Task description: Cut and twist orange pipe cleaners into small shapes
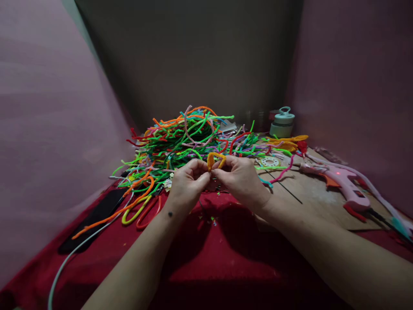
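Observation:
Between my two hands is a yellow-orange pipe cleaner (217,155), bent into a small angular loop that stands above the fingertips. My left hand (192,177) pinches its left side between thumb and fingers. On the other side, my right hand (240,178) grips the loop in the same way, the two thumbs almost meeting. The lower ends of the pipe cleaner are hidden by my fingers. Right behind the hands lies a large tangled heap of pipe cleaners (193,133) in green, orange, red, pink and other colours.
A pink glue gun (343,183) with a red light lies on a wooden board (314,202) at right. Behind it stands a pale green lidded container (282,124). A black phone (97,219) with a white cable (75,247) is at left on the red cloth (222,258).

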A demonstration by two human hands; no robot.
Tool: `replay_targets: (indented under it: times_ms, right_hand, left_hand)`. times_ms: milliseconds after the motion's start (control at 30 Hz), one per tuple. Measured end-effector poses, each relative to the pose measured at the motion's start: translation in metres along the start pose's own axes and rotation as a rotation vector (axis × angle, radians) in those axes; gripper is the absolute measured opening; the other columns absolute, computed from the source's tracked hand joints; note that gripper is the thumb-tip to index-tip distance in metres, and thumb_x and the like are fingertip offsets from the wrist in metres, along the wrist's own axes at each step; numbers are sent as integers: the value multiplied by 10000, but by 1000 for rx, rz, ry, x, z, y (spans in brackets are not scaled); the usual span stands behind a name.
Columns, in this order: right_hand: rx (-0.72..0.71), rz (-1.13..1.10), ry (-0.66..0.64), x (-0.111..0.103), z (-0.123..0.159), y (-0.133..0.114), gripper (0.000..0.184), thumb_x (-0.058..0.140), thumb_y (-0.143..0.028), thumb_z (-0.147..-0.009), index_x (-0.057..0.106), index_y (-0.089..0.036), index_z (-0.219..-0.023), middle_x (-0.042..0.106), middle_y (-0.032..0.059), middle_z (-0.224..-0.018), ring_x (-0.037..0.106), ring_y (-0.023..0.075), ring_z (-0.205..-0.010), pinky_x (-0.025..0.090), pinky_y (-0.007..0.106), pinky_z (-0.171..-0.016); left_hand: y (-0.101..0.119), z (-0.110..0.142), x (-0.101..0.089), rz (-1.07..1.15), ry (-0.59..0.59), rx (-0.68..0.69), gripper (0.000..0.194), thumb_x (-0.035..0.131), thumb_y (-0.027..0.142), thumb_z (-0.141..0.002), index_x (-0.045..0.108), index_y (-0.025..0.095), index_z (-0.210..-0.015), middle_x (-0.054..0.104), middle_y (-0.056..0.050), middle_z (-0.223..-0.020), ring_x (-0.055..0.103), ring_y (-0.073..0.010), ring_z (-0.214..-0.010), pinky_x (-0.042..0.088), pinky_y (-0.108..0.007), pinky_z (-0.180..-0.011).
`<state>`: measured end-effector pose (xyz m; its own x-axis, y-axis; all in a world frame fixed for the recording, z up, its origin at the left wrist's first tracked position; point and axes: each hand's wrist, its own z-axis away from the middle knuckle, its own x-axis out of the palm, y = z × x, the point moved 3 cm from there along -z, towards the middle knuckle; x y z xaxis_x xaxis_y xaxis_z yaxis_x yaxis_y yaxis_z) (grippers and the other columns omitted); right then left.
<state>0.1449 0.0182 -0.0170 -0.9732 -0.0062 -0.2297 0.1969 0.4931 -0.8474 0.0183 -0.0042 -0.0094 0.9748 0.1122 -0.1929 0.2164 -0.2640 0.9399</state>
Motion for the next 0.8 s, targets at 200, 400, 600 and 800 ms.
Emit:
replay_targets:
  times_ms: [200, 400, 600, 800]
  right_hand:
    - [188, -363, -151, 2, -5, 0, 70, 560, -204, -691, 579, -137, -692, 586, -4, -557, 534, 94, -442, 454, 217, -432]
    - [198, -433, -138, -1, -3, -2, 172, 532, -272, -737, 536, -142, -624, 546, -16, -503, 470, 69, -375, 395, 190, -358]
    - [235, -372, -170, -3, -7, 4, 141, 617, -258, -660, 571, -132, -617, 505, -38, -477, 415, 52, -404, 329, 188, -399]
    - [297, -718, -306, -1, -13, 8, 194, 656, -319, -643, 586, -139, -662, 579, -14, -604, 499, 68, -506, 400, 202, -504]
  left_hand:
    - [-2, -2, -1, 147, -42, -78, 151, 657, 209, -635, 571, 128, -730, 622, 17, -583, 619, -140, -519, 536, -290, -565]
    - [-4, -3, -2, 227, -138, -94, 195, 646, 253, -695, 597, 131, -840, 672, -28, -678, 641, -151, -568, 537, -285, -586]
    - [-4, -3, -6, 197, -138, -150, 209, 685, 259, -663, 611, 131, -811, 653, -14, -585, 597, -105, -477, 479, -193, -481]
    - [-3, -1, -2, 145, -171, -188, 198, 692, 273, -647, 585, 135, -741, 636, -5, -548, 593, -134, -432, 471, -221, -401]
